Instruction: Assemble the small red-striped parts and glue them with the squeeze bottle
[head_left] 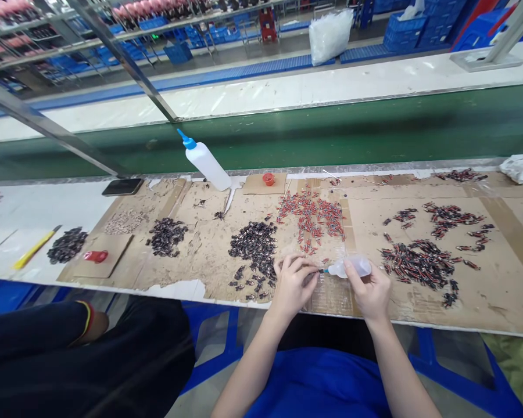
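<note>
My right hand (372, 288) is closed around a small translucent squeeze bottle (347, 267), held almost level with its thin nozzle pointing left. My left hand (291, 285) is pinched by the nozzle's tip on a small dark part, mostly hidden by the fingers. Just beyond my left hand lies a heap of small black parts (255, 244). Red-and-black pieces (310, 215) are spread past the bottle. To the right of my right hand sits a denser pile of black-and-red assembled pieces (418, 264).
A larger white bottle with a blue cap (208, 165) leans near the back edge. Red caps (268, 179), a phone (122, 187), a yellow cutter (35, 248) and further black piles (166, 237) lie leftward. Cardboard (483, 290) covers the bench. A person's dark-clothed legs (143, 348) are at left.
</note>
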{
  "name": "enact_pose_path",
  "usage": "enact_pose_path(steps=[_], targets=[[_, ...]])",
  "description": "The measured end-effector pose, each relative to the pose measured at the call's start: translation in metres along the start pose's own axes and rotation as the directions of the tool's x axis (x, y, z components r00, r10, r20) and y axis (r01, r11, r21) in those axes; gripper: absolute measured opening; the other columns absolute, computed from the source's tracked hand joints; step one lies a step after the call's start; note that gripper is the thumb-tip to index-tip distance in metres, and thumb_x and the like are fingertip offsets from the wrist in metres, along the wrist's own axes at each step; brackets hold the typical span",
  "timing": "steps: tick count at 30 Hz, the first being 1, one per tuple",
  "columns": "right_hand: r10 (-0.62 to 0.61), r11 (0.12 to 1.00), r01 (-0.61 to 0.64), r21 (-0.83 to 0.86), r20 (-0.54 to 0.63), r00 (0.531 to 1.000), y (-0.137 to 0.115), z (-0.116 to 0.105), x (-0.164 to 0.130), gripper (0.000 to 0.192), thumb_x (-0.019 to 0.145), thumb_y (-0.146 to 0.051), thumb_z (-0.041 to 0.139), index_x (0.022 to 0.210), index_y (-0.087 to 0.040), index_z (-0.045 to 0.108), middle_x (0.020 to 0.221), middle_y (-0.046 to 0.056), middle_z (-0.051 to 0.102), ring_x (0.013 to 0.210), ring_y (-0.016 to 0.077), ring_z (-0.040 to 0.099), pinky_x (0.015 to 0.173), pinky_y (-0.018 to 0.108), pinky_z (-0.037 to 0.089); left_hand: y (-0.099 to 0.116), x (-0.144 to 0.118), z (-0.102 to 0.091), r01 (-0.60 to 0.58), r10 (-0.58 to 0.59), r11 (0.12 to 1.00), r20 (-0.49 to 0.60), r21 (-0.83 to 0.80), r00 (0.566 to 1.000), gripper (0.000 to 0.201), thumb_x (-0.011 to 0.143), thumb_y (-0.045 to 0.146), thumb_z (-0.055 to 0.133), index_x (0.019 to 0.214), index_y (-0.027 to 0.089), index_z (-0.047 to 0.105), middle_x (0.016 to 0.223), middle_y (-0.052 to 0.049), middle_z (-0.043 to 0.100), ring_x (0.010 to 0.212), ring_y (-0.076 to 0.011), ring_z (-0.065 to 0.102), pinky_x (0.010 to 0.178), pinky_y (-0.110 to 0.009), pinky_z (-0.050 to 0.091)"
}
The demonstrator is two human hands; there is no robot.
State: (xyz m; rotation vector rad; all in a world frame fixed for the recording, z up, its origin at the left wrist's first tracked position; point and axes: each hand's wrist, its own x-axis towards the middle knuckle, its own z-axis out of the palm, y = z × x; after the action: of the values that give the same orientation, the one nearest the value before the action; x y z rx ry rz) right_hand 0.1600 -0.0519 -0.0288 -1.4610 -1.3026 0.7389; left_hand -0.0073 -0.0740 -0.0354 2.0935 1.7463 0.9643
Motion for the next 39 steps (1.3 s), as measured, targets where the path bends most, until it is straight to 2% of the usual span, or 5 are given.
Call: enact_pose_path(steps=[16, 23, 27, 33, 39], targets=[[0.023, 0.997, -0.025, 0.074, 0.019, 1.0, -0.001, 0.002, 0.0, 0.028, 0.074, -0.044, 0.068, 0.067, -0.017, 0.066, 0.06, 0.003, 0.068, 0.053, 0.017, 0.061, 0.053, 0.027, 0.049, 0.0, 0.0, 0.003, 0.006, -0.006, 1.0, -0.025, -0.009, 1.0, 0.008, 0.079, 0.016, 0.069, 0.081, 0.024, 0.071, 0.088, 0.0, 0.074, 0.103, -0.0221, 0.058, 0.09, -0.041, 0.028], [0.085, 0.984, -0.057, 0.169, -0.163, 0.983, 0.003, -0.003, 0.003, 0.034, 0.072, -0.049, 0.069, 0.067, -0.017, 0.064, 0.061, 0.002, 0.064, 0.055, 0.0166, 0.059, 0.054, 0.028, 0.048, 0.0, 0.0, 0.001, 0.074, -0.073, 0.997, 0.036, -0.035, 0.997, 0.008, 0.081, 0.018, 0.067, 0.08, 0.025, 0.071, 0.089, -0.001, 0.074, 0.105, -0.023, 0.057, 0.092, -0.043, 0.028], [0.099, 0.967, -0.032, 0.254, -0.256, 0.962, 0.008, -0.01, 0.013, 0.036, 0.064, -0.045, 0.076, 0.083, -0.018, 0.06, 0.075, 0.003, 0.066, 0.067, 0.0182, 0.064, 0.063, 0.031, 0.052, 0.001, 0.006, -0.005, 0.108, -0.101, 0.992, 0.101, -0.064, 0.99, 0.009, 0.08, 0.021, 0.069, 0.088, 0.025, 0.072, 0.093, -0.001, 0.074, 0.105, -0.023, 0.056, 0.092, -0.042, 0.03], [0.029, 0.994, -0.006, 0.113, -0.206, 0.978, 0.018, -0.013, 0.025, 0.048, 0.056, -0.04, 0.081, 0.087, -0.023, 0.05, 0.087, 0.003, 0.067, 0.081, 0.0216, 0.067, 0.082, 0.043, 0.052, 0.01, 0.032, -0.009, 0.133, -0.125, 0.99, 0.164, -0.037, 0.978, 0.011, 0.087, 0.02, 0.062, 0.089, 0.026, 0.071, 0.095, -0.003, 0.073, 0.105, -0.0226, 0.055, 0.092, -0.043, 0.031], [-0.044, 0.997, 0.03, -0.071, -0.205, 0.978, 0.019, -0.011, 0.019, 0.061, 0.061, -0.044, 0.079, 0.109, -0.02, 0.051, 0.105, 0.012, 0.066, 0.091, 0.0245, 0.066, 0.081, 0.042, 0.053, 0.018, 0.045, -0.002, 0.145, -0.159, 0.987, 0.3, 0.07, 0.941, 0.01, 0.086, 0.015, 0.062, 0.08, 0.02, 0.068, 0.099, -0.006, 0.069, 0.106, -0.025, 0.05, 0.091, -0.043, 0.033]])
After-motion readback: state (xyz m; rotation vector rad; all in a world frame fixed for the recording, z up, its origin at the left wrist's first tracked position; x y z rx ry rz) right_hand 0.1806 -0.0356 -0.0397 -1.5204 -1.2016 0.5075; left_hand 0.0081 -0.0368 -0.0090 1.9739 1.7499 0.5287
